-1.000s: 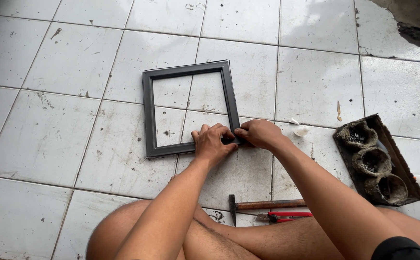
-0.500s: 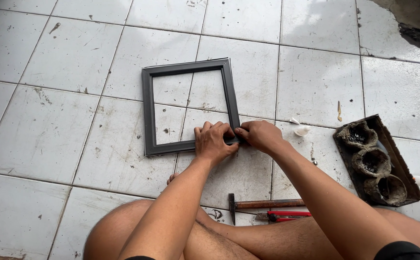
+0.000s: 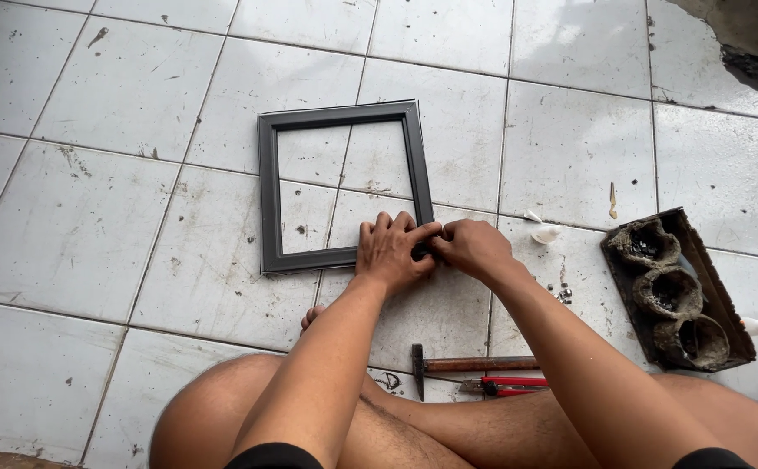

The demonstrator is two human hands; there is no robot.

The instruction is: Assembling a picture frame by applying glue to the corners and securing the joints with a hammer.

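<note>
A dark grey square frame [image 3: 268,187] lies flat on the white tiled floor. My left hand [image 3: 389,254] and my right hand [image 3: 474,247] meet at its near right corner, fingers pressed together on that corner. The corner itself is hidden under my fingers. Both forearms reach forward from my crossed legs at the bottom of the head view.
A hammer [image 3: 466,365] and a red-handled tool [image 3: 509,386] lie by my legs. A dark tray [image 3: 718,295] with three grimy cups sits at the right. Small screws [image 3: 561,293] and white scraps [image 3: 542,231] lie near my right wrist. A damaged floor patch [image 3: 744,43] is far right.
Both hands stay on the frame's near right corner. The view has shifted slightly and the fingers have closed in tighter on the corner.
</note>
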